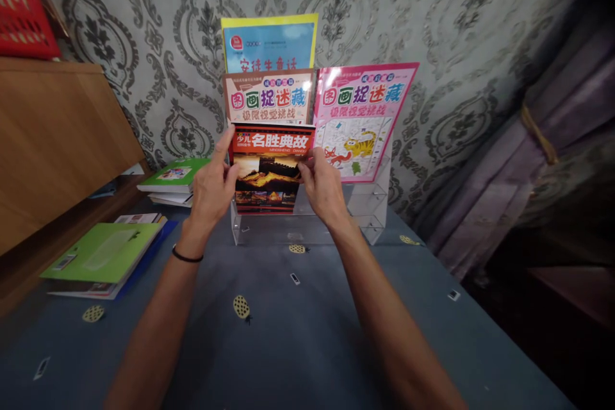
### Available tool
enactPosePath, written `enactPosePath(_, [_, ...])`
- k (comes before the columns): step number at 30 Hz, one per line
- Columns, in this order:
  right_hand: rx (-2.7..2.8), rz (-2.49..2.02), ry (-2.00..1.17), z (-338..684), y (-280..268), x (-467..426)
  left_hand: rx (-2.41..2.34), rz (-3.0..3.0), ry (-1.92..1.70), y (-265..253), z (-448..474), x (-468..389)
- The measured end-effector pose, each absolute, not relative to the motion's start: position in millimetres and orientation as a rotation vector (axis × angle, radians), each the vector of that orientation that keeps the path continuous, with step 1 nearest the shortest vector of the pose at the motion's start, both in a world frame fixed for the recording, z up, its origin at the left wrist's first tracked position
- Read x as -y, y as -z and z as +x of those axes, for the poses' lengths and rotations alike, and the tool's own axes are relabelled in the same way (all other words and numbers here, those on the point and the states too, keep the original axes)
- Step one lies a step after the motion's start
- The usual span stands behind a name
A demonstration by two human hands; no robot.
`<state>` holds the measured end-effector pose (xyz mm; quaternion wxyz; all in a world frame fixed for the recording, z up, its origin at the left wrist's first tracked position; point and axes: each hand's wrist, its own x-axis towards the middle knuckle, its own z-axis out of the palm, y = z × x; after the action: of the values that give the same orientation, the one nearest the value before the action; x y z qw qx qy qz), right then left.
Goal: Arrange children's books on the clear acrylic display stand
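A red book (269, 170) with a Great Wall picture on its cover stands upright in the front left part of a clear acrylic book rack (368, 205). My left hand (211, 189) grips its left edge, thumb at the front and index finger stretched up along the side. On its right edge, my right hand (324, 182) pinches the cover between thumb and fingers. Behind it rises a brown-bordered book (269, 99), and at the back a blue and yellow book (269, 41). To the right leans a pink book (368, 122) with a cartoon tiger.
Green-covered books (106, 253) lie at the left, with another green book stack (175, 176) behind them. A wooden cabinet (57, 147) carries a red basket (24, 9). Patterned wallpaper backs the blue tablecloth (288, 339); a curtain (509, 160) hangs at right.
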<state>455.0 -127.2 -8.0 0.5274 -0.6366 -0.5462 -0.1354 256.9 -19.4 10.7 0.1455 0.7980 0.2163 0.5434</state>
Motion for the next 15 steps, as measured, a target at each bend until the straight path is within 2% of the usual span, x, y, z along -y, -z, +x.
enactPosePath(9, [1.326, -1.553, 0.248, 461, 7, 130, -0.635, 2.439, -1.515, -3, 258, 11])
enactPosePath(15, [1.343, -1.526, 0.21, 460, 3, 134, -0.586, 2.379, -1.442, -18, 259, 8])
